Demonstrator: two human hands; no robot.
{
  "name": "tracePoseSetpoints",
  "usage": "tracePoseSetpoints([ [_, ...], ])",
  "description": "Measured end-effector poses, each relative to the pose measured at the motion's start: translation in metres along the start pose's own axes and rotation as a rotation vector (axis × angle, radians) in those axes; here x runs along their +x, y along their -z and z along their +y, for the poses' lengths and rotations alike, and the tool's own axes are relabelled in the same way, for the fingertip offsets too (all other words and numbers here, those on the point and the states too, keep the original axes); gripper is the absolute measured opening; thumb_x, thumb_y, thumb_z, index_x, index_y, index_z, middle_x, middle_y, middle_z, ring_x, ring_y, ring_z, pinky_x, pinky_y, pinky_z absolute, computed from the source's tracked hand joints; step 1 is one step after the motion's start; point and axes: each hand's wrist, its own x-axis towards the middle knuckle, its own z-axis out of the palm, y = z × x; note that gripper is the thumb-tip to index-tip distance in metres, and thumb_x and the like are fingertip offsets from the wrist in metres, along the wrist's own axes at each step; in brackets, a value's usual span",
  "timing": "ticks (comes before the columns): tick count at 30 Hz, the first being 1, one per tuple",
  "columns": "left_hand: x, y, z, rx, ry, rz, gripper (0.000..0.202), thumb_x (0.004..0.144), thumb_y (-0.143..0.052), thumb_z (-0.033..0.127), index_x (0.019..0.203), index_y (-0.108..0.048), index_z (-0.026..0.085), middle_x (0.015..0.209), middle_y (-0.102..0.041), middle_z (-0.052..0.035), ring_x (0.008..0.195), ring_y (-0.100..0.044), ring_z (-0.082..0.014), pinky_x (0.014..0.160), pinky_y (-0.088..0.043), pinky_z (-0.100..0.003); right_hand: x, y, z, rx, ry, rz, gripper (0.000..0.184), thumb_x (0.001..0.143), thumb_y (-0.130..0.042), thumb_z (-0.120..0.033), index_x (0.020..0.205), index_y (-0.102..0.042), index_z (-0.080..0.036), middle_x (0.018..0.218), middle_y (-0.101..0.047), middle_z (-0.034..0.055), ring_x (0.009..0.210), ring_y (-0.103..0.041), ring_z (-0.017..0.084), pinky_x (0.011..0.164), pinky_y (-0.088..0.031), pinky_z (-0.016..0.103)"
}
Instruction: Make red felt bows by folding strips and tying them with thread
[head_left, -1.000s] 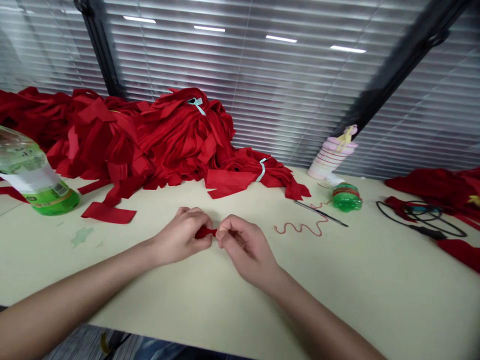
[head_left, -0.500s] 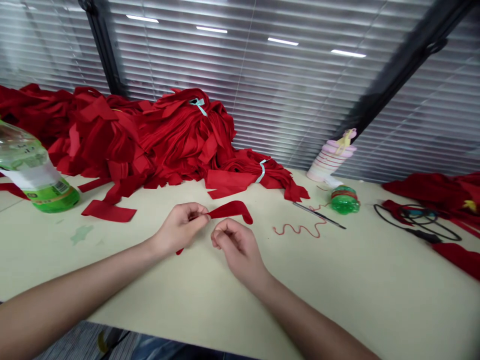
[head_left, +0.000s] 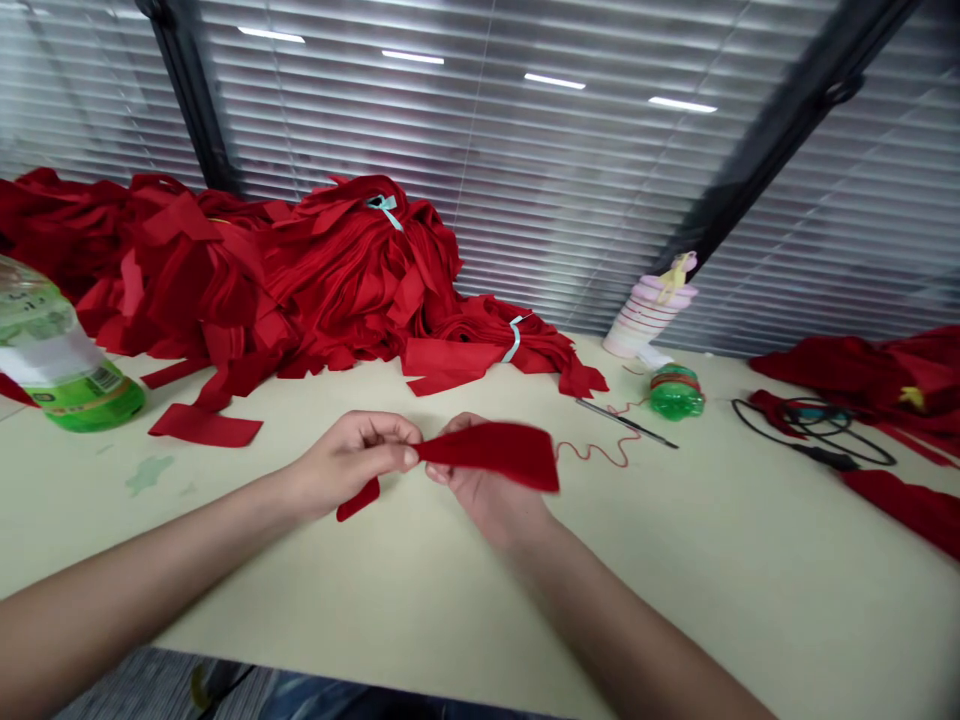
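My left hand (head_left: 360, 458) pinches a red fabric strip (head_left: 502, 452) at its gathered middle, between thumb and forefinger. One end of the strip fans out to the right, above my right hand; a short tail hangs below my left hand. My right hand (head_left: 491, 500) is close by, its fingers curled and their tips beside the pinched part. The strip covers part of those fingers, so whatever they grip is hidden. Both hands are held above the pale table (head_left: 360, 610).
Piled red fabric strips (head_left: 360, 270) line the back, some tied with pale ribbon. A green-labelled bottle (head_left: 67, 360) stands left. Toward the right are a thin dark pen-like tool (head_left: 630, 424), red thread (head_left: 600, 455), a green bottle base (head_left: 676, 392), a thread-wound cup (head_left: 649, 312) and a black cable (head_left: 817, 430).
The strip's free end has swung right and toward me, and now spreads over my right hand. My right hand has moved in against the strip's pinched part. The view has shifted slightly.
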Motion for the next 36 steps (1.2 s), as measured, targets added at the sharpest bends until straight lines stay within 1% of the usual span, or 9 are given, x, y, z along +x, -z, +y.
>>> tracePoseSetpoints([
  [3, -0.007, 0.007, 0.01, 0.296, -0.131, -0.193, 0.007, 0.076, -0.057, 0.022, 0.076, -0.056, 0.016, 0.074, -0.053, -0.0004, 0.065, -0.049, -0.011, 0.062, -0.04, -0.024, 0.001, 0.005, -0.011, -0.067, -0.114, -0.13, 0.012, 0.066, -0.057, -0.02, 0.057, -0.05, -0.016, 0.055, -0.047, -0.0019, 0.052, -0.045, 0.011, 0.054, -0.034, 0.026],
  [5, -0.011, 0.009, 0.016, 0.479, -0.247, -0.31, 0.008, 0.075, -0.055, 0.015, 0.082, -0.058, 0.016, 0.087, -0.057, -0.0037, 0.08, -0.053, -0.0146, 0.073, -0.042, -0.027, 0.0, 0.006, -0.017, -0.116, -0.187, -0.251, 0.013, 0.068, -0.056, -0.019, 0.057, -0.049, -0.015, 0.054, -0.044, -0.0025, 0.054, -0.046, 0.011, 0.055, -0.034, 0.025],
  [7, -0.013, 0.008, 0.02, 0.721, -0.353, -0.37, 0.016, 0.073, -0.053, 0.009, 0.086, -0.06, 0.016, 0.089, -0.059, -0.0045, 0.091, -0.051, -0.017, 0.085, -0.038, -0.03, -0.003, 0.006, -0.02, -0.266, -0.18, -0.322, 0.009, 0.07, -0.054, -0.018, 0.061, -0.052, -0.015, 0.055, -0.045, -0.0024, 0.056, -0.047, 0.011, 0.055, -0.034, 0.025],
  [11, -0.01, 0.006, 0.015, 1.151, -0.443, -0.272, 0.007, 0.074, -0.052, 0.013, 0.077, -0.058, 0.016, 0.076, -0.059, -0.0029, 0.09, -0.049, -0.019, 0.09, -0.03, -0.036, -0.011, -0.001, -0.014, -0.807, 0.011, -0.258, 0.008, 0.07, -0.05, -0.012, 0.063, -0.052, -0.015, 0.056, -0.045, -0.0035, 0.051, -0.038, 0.008, 0.049, -0.03, 0.021],
  [14, -0.005, 0.007, 0.007, 1.256, -0.454, -0.18, 0.01, 0.076, -0.051, 0.017, 0.066, -0.052, 0.017, 0.067, -0.057, -0.0009, 0.084, -0.05, -0.0186, 0.085, -0.029, -0.036, -0.017, -0.009, -0.001, -1.035, 0.2, -0.155, 0.011, 0.07, -0.046, -0.011, 0.061, -0.046, -0.017, 0.055, -0.042, -0.005, 0.049, -0.034, 0.007, 0.046, -0.027, 0.02],
  [18, -0.003, 0.006, 0.0, 1.228, -0.494, 0.04, 0.008, 0.08, -0.052, 0.023, 0.075, -0.055, 0.018, 0.074, -0.061, -0.002, 0.088, -0.051, -0.0203, 0.084, -0.026, -0.038, -0.022, -0.015, 0.012, -1.074, 0.376, -0.009, 0.011, 0.07, -0.045, -0.012, 0.062, -0.043, -0.019, 0.058, -0.045, -0.0034, 0.054, -0.039, 0.009, 0.051, -0.033, 0.022],
  [22, -0.003, 0.004, -0.006, 1.198, -0.502, 0.21, 0.008, 0.08, -0.052, 0.023, 0.081, -0.055, 0.017, 0.078, -0.063, -0.004, 0.092, -0.053, -0.022, 0.084, -0.027, -0.039, -0.022, -0.015, 0.018, -0.896, 0.323, 0.084, 0.012, 0.075, -0.045, -0.017, 0.064, -0.042, -0.019, 0.061, -0.043, -0.0022, 0.056, -0.039, 0.011, 0.047, -0.03, 0.021],
  [29, 0.0, -0.003, -0.013, 0.931, -0.411, 0.34, 0.007, 0.077, -0.05, 0.024, 0.075, -0.054, 0.019, 0.078, -0.062, -0.0015, 0.086, -0.055, -0.0193, 0.082, -0.034, -0.036, -0.019, -0.01, 0.023, -0.879, 0.406, 0.08, 0.012, 0.077, -0.047, -0.018, 0.066, -0.044, -0.019, 0.063, -0.044, -0.0021, 0.058, -0.041, 0.011, 0.055, -0.034, 0.024],
  [36, -0.001, -0.013, -0.011, 0.434, -0.152, 0.376, 0.009, 0.075, -0.054, 0.025, 0.076, -0.057, 0.017, 0.074, -0.059, -0.0001, 0.071, -0.054, -0.0139, 0.062, -0.04, -0.023, -0.02, -0.014, 0.024, -0.689, 0.314, 0.146, 0.017, 0.08, -0.047, -0.025, 0.064, -0.045, -0.019, 0.063, -0.046, -0.0006, 0.063, -0.044, 0.013, 0.058, -0.037, 0.026],
])
